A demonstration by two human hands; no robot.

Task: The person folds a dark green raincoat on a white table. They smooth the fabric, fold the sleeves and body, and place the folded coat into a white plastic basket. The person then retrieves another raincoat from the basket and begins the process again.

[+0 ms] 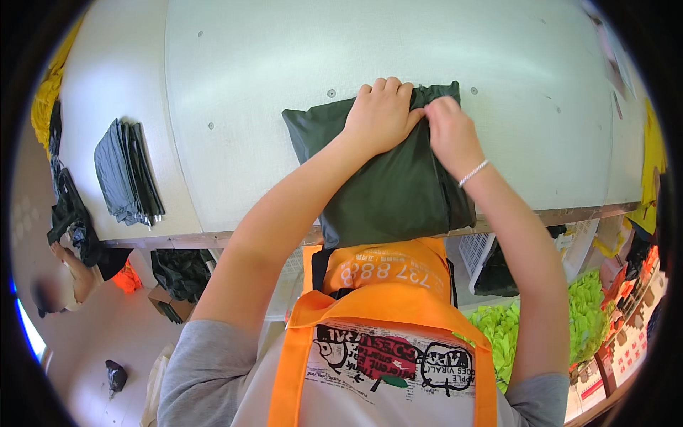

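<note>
Left hand is laid across the far edge of a dark green fabric bundle, fingers together; the right hand is curled beside it near the seam (blurred, so whether either is clamped cannot be told). The cloth would best be steadied by the left while the edge is worked evenly by the right. The bundle, set on the surface's near edge, is stretched slightly longer sideways, its right end angled away.

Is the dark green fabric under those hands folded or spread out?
Folded, it seems: the dark green fabric forms a compact, puffy rectangle.
</note>
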